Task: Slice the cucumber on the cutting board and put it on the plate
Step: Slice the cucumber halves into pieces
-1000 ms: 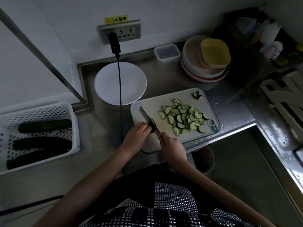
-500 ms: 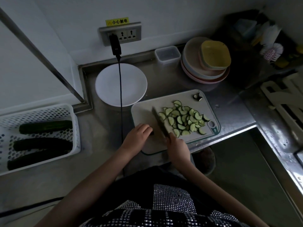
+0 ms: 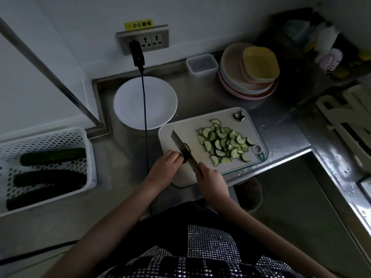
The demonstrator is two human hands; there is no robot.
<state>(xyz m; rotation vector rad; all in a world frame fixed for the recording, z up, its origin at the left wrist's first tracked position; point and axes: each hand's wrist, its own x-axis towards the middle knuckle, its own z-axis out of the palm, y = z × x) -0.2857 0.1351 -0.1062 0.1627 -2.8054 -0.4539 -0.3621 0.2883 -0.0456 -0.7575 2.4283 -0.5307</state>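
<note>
The step in hand is slicing, judged near its end: only a short cucumber stub remains uncut on the board. The plate holds no slices yet.

**Hands**
- The left hand rests on the board's near-left part, fingers curled over the stub and pinning it. Most of the stub is hidden under those fingers and behind the blade.
- The right hand is closed round the handle of the knife. The blade runs from the handle up and to the left, its flat against the stub's cut face, just beside the left fingertips.

**Cucumber**
- The stub lies on the board between the left fingers and the blade. Its long axis appears to run left to right, roughly across the blade, cut end towards the right; so little shows that this is uncertain.
- The slices, half-moons, lie in a loose heap on the board's right half, apart from the blade. An end piece sits alone at the far right corner.

**Next move**
- A few more cuts call for the left fingertips to stay tucked back from the edge, since little stub is left to hold.
- The heap must then go to the plate, which stands just beyond the board's far-left corner, under a hanging cable.
</note>
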